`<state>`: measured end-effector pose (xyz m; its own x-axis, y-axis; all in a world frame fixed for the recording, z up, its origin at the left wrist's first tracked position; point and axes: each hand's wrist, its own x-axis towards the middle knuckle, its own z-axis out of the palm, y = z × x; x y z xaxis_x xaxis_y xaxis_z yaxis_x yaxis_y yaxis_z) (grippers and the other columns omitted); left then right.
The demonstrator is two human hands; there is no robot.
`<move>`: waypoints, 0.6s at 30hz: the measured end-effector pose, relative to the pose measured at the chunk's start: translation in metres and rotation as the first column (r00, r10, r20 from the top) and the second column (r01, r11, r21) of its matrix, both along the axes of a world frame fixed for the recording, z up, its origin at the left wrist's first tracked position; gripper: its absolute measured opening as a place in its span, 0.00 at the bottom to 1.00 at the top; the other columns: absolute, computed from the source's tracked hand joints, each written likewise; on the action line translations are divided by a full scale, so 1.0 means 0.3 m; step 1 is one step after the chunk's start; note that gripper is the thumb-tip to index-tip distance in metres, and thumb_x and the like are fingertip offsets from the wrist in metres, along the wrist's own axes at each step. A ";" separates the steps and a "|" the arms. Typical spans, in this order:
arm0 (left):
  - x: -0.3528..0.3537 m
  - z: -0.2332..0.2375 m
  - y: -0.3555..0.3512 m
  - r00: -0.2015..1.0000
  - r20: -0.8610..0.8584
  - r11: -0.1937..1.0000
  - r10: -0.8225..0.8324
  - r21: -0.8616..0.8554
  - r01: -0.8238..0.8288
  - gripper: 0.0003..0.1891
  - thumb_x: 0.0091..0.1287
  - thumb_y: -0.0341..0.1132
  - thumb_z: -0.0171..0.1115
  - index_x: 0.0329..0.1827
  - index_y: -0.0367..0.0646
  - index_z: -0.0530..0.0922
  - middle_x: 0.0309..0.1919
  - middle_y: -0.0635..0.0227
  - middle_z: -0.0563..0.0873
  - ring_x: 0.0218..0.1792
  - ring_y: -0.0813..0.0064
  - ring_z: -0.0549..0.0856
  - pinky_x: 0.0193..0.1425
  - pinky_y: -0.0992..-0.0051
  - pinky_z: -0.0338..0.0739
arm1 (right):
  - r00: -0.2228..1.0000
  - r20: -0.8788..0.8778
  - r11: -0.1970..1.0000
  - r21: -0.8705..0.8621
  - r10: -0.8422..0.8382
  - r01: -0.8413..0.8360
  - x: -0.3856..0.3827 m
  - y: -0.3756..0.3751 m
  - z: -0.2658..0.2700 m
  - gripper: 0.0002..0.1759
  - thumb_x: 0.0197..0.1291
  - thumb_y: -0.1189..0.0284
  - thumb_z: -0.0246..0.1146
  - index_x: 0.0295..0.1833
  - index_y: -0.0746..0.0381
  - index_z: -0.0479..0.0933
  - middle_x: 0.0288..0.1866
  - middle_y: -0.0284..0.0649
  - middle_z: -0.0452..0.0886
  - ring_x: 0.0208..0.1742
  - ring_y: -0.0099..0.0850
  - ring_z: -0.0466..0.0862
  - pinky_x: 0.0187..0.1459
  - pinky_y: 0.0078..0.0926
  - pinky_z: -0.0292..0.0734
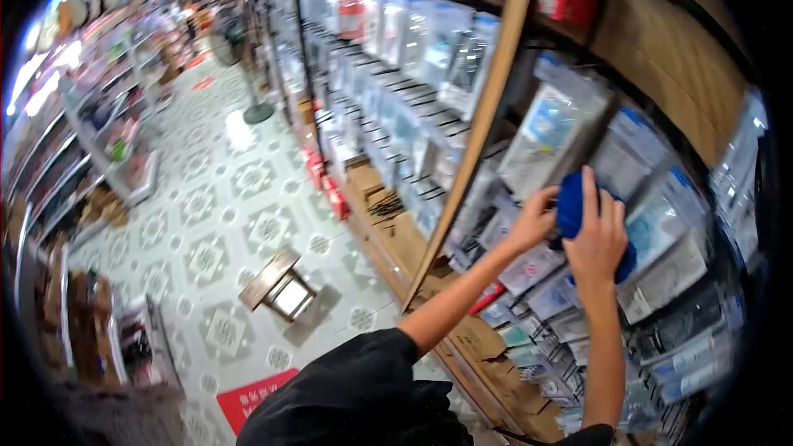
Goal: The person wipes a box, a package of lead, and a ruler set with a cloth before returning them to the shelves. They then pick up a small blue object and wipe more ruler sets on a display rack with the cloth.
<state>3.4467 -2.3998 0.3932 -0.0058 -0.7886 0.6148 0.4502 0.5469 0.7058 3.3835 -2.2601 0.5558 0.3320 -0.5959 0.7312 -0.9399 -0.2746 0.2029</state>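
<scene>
A dark blue soft-looking bundle (pixel 570 204) is held up in front of the hanging packets, and its exact kind cannot be made out. From its left side my left hand (pixel 533 220) grips the edge with fingers and thumb bent together. My right hand (pixel 598 239) lies across the bundle with its back toward me, the index finger stretched upward and the others curled over it. More blue shows beyond the right wrist. Behind both hands, clear plastic packets (pixel 549 128) hang on the rack, some partly hidden by my hands and forearms.
A wooden post (pixel 475 136) divides the shelving, where further packets (pixel 471 66) hang. Cardboard boxes (pixel 483 347) line its base. On the patterned tile floor (pixel 206 256) stand a small stool (pixel 281 285) and a fan (pixel 258 112); a red mat (pixel 252 399) lies near me. Stocked shelves (pixel 99 140) run along the left.
</scene>
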 end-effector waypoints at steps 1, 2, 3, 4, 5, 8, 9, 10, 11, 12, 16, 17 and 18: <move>0.015 0.059 0.055 0.997 0.029 0.996 0.076 0.037 -0.077 0.19 0.66 0.27 0.60 0.60 0.34 0.74 0.50 0.58 0.82 0.49 0.70 0.82 0.54 0.70 0.78 | 1.000 -0.021 1.000 -0.012 -0.003 0.003 -0.001 0.005 -0.012 0.58 0.29 0.81 0.77 0.73 0.48 0.63 0.52 0.44 0.76 0.51 0.46 0.76 0.47 0.41 0.78; 0.077 0.173 0.130 0.997 0.044 0.998 -0.066 -0.017 0.067 0.15 0.68 0.27 0.59 0.56 0.33 0.77 0.42 0.63 0.85 0.44 0.75 0.82 0.47 0.73 0.78 | 1.000 -0.010 1.000 0.005 0.014 -0.014 -0.009 0.010 -0.001 0.58 0.29 0.83 0.75 0.74 0.48 0.63 0.52 0.45 0.77 0.51 0.47 0.76 0.48 0.42 0.77; 0.087 0.187 0.143 0.994 0.025 0.994 -0.104 0.027 0.104 0.14 0.68 0.27 0.59 0.55 0.33 0.78 0.39 0.65 0.85 0.41 0.77 0.82 0.45 0.74 0.78 | 0.999 0.015 0.998 -0.029 0.051 -0.051 -0.015 0.011 0.012 0.58 0.29 0.84 0.75 0.74 0.49 0.63 0.52 0.45 0.77 0.50 0.47 0.76 0.48 0.42 0.77; 0.085 0.196 0.152 0.989 0.000 0.987 -0.148 0.067 0.148 0.13 0.68 0.27 0.59 0.54 0.32 0.78 0.37 0.67 0.86 0.39 0.79 0.82 0.42 0.75 0.77 | 0.996 0.034 0.995 -0.064 0.083 -0.081 -0.020 0.006 0.036 0.58 0.29 0.84 0.74 0.74 0.49 0.63 0.51 0.45 0.77 0.50 0.47 0.76 0.48 0.42 0.76; 0.105 0.221 0.181 0.990 0.037 0.986 -0.139 0.102 0.135 0.13 0.69 0.27 0.59 0.54 0.33 0.79 0.39 0.67 0.86 0.40 0.79 0.81 0.43 0.76 0.77 | 0.995 0.031 0.990 -0.101 0.098 -0.095 -0.022 0.010 0.074 0.58 0.29 0.84 0.74 0.74 0.49 0.63 0.52 0.44 0.78 0.48 0.48 0.76 0.47 0.43 0.76; 0.101 0.202 0.172 0.994 0.101 0.996 -0.050 0.072 0.043 0.12 0.69 0.28 0.60 0.53 0.34 0.81 0.42 0.66 0.87 0.41 0.81 0.81 0.45 0.78 0.77 | 0.996 0.022 0.979 -0.185 0.086 -0.080 -0.033 -0.010 0.155 0.58 0.30 0.82 0.76 0.74 0.48 0.63 0.53 0.43 0.77 0.48 0.47 0.76 0.49 0.43 0.75; 0.102 0.214 0.192 0.995 0.057 0.992 -0.083 0.099 0.077 0.12 0.69 0.28 0.60 0.53 0.34 0.81 0.42 0.66 0.87 0.41 0.81 0.81 0.45 0.78 0.77 | 0.998 0.025 0.986 -0.160 0.052 -0.047 -0.041 -0.013 0.152 0.58 0.30 0.81 0.76 0.74 0.48 0.63 0.54 0.42 0.77 0.48 0.47 0.76 0.49 0.42 0.74; 0.108 0.230 0.209 0.994 0.009 0.987 -0.111 0.117 0.109 0.12 0.68 0.28 0.61 0.52 0.33 0.81 0.42 0.67 0.87 0.41 0.81 0.81 0.45 0.78 0.77 | 0.999 0.025 0.990 -0.143 0.022 -0.018 -0.042 -0.018 0.132 0.57 0.30 0.79 0.76 0.74 0.48 0.63 0.55 0.41 0.77 0.48 0.47 0.76 0.50 0.41 0.74; 0.102 0.231 0.210 0.990 -0.030 0.979 -0.140 0.146 0.143 0.12 0.67 0.27 0.61 0.52 0.33 0.81 0.41 0.68 0.87 0.41 0.82 0.81 0.45 0.78 0.77 | 0.998 -0.015 0.971 -0.227 0.067 -0.069 -0.045 -0.026 0.086 0.57 0.31 0.78 0.76 0.74 0.46 0.63 0.55 0.41 0.76 0.47 0.46 0.76 0.49 0.40 0.75; 0.098 0.221 0.206 0.985 -0.064 0.970 -0.160 0.176 0.169 0.12 0.66 0.26 0.61 0.51 0.33 0.81 0.41 0.69 0.87 0.41 0.83 0.81 0.45 0.78 0.77 | 0.997 -0.060 0.979 -0.197 0.041 -0.052 -0.050 -0.020 0.037 0.56 0.31 0.78 0.75 0.74 0.45 0.64 0.54 0.42 0.76 0.46 0.46 0.76 0.47 0.40 0.75; 0.120 0.226 0.202 0.986 -0.029 0.985 -0.163 0.060 0.164 0.12 0.64 0.21 0.58 0.50 0.29 0.80 0.41 0.69 0.87 0.43 0.83 0.81 0.48 0.79 0.77 | 0.988 0.087 0.992 -0.014 0.124 -0.123 -0.051 -0.002 -0.097 0.53 0.30 0.82 0.74 0.71 0.50 0.68 0.52 0.42 0.79 0.47 0.47 0.77 0.48 0.40 0.75; 0.113 0.224 0.205 0.981 -0.061 0.980 -0.184 0.073 0.188 0.12 0.64 0.22 0.58 0.50 0.29 0.80 0.42 0.69 0.87 0.43 0.83 0.82 0.49 0.79 0.77 | 0.989 0.091 0.993 -0.019 0.121 -0.119 -0.056 0.006 -0.087 0.52 0.31 0.82 0.74 0.71 0.50 0.68 0.52 0.42 0.79 0.47 0.47 0.77 0.48 0.40 0.75; 0.106 0.229 0.203 0.975 -0.090 0.974 -0.205 0.079 0.212 0.12 0.65 0.22 0.58 0.50 0.30 0.81 0.43 0.68 0.87 0.44 0.82 0.82 0.50 0.79 0.77 | 0.989 0.095 0.993 -0.030 0.117 -0.115 -0.059 0.010 -0.064 0.52 0.31 0.82 0.74 0.70 0.51 0.69 0.51 0.42 0.79 0.47 0.47 0.77 0.48 0.40 0.75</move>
